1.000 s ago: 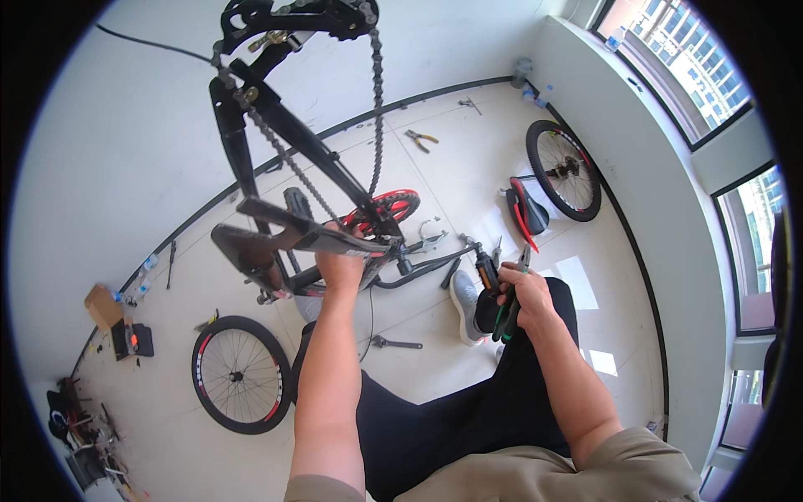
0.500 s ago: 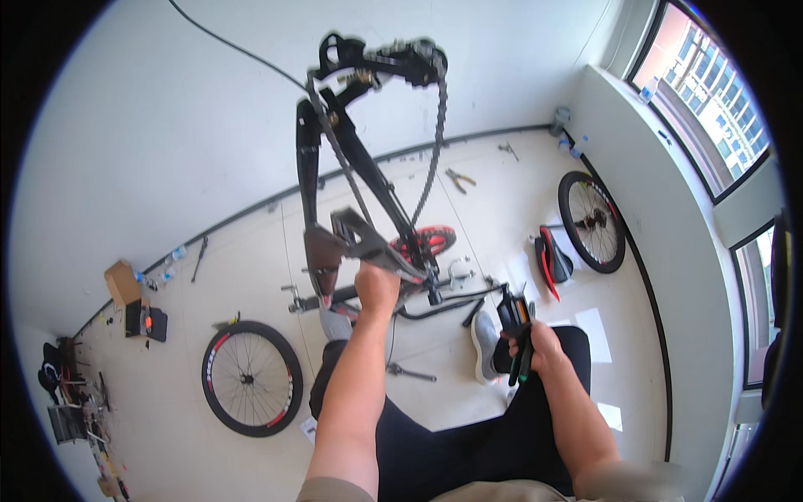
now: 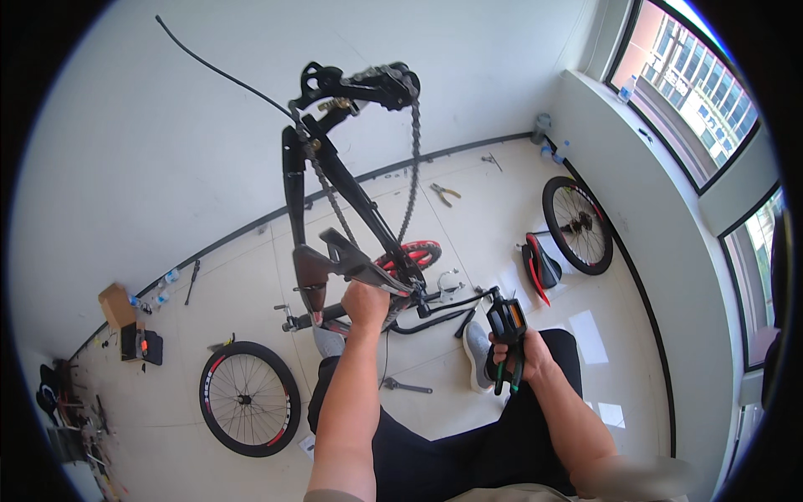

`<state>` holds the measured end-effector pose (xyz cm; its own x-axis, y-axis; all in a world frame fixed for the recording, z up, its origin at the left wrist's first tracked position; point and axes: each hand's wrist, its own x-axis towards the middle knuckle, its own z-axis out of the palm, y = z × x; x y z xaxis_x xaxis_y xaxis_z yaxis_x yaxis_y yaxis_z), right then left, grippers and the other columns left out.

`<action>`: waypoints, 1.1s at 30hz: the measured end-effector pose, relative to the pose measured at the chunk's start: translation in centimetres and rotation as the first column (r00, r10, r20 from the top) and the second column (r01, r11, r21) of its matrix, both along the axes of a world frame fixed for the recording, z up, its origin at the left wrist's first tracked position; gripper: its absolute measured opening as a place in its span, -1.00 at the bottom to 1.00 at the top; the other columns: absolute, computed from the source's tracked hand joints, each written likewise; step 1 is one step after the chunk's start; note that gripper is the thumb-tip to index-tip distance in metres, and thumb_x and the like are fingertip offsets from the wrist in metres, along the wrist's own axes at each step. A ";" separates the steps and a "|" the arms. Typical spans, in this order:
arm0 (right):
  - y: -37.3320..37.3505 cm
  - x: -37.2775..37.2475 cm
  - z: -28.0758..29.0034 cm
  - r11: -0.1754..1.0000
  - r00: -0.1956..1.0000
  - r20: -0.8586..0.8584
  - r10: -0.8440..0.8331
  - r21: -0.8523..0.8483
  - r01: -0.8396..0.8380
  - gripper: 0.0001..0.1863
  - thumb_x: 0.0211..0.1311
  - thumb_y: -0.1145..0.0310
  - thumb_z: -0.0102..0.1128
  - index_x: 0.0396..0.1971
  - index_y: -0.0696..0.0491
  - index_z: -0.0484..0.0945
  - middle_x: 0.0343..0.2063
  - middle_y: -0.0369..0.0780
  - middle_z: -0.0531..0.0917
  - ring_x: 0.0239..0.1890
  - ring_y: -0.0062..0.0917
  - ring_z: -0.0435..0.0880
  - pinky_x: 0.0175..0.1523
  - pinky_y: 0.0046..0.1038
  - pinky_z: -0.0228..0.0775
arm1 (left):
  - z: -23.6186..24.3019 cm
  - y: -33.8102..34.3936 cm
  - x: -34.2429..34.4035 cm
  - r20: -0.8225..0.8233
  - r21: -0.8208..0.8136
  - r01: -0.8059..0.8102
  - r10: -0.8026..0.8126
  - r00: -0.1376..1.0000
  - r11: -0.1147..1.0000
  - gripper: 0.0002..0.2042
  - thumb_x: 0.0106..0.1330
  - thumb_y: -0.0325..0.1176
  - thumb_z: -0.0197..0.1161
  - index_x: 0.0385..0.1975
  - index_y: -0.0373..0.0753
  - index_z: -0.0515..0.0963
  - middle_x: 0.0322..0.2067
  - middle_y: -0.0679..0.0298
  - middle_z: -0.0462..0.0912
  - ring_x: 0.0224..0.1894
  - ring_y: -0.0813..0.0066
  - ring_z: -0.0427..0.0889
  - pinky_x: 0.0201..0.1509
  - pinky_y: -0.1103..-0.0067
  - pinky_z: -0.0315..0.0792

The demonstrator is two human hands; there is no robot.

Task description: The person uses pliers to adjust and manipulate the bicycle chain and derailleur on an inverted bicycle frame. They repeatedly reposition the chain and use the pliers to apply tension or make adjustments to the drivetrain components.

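An upended black bicycle frame [image 3: 293,176] hangs before me, carrying a chain [image 3: 416,159], rear derailleur [image 3: 390,92] and red chainring [image 3: 424,253]. My left hand [image 3: 365,305] is closed around the frame's lower part, beside the chainring. My right hand [image 3: 527,356] is closed on green-handled pliers [image 3: 512,372], their jaws mostly hidden behind a black pedal [image 3: 507,320] with an orange reflector on a crank arm. A loose cable [image 3: 209,65] arches out from the frame toward the upper left.
Loose wheels [image 3: 249,400] [image 3: 577,224] lie at left and right, near a red-and-black saddle [image 3: 539,263]. An adjustable wrench [image 3: 410,386], yellow-handled pliers [image 3: 445,194] and an open box [image 3: 117,305] are on the floor [image 3: 167,393]. Windows [image 3: 682,88] line the right wall.
Compared with a second ago, the bicycle frame appears farther down in the view and more upright. The pedal now covers the jaws of the pliers in my right hand. The room has shifted with my head.
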<state>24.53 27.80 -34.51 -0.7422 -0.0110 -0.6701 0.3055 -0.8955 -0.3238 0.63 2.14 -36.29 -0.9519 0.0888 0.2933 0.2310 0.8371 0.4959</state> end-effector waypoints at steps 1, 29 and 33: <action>-0.1 0.3 0.1 1.000 1.000 -0.018 -0.001 0.019 0.001 -0.61 0.47 0.10 -0.06 -0.11 0.14 0.53 -0.28 -0.11 0.65 -0.50 -0.54 0.49 -0.35 -0.47 0.39 | 1.1 0.1 0.6 -0.007 0.011 0.036 -0.036 0.999 0.999 -0.73 0.23 -0.11 0.33 -0.32 -0.20 0.67 -0.44 0.01 0.71 -0.35 -0.11 0.72 -0.27 0.10 0.57; -2.6 -1.0 4.5 0.984 0.944 -0.310 0.116 0.167 -0.066 -0.55 0.32 0.06 0.36 -0.03 0.05 0.43 -0.31 -0.13 0.58 -0.51 -0.53 0.49 -0.34 -0.44 0.39 | 2.9 -0.1 1.2 0.090 -0.040 0.115 -0.111 0.990 0.993 -0.65 0.33 -0.03 0.30 -0.32 -0.24 0.69 -0.42 0.02 0.72 -0.27 -0.05 0.70 -0.12 0.16 0.48; -3.4 -1.1 5.2 0.985 0.917 -0.364 0.161 0.124 -0.124 -0.50 0.31 0.01 0.35 0.00 0.06 0.43 -0.28 -0.09 0.60 -0.50 -0.53 0.50 -0.33 -0.44 0.40 | 3.3 0.1 1.4 0.032 -0.072 0.157 -0.155 0.987 0.985 -0.68 0.29 -0.03 0.33 -0.31 -0.19 0.71 -0.43 0.09 0.72 -0.27 -0.02 0.70 -0.11 0.17 0.47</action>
<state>23.43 24.44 -29.32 -0.9330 -0.0845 -0.3497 0.2686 -0.8103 -0.5209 2.04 2.22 -32.97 -0.9320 0.2576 0.2552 0.3494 0.8262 0.4420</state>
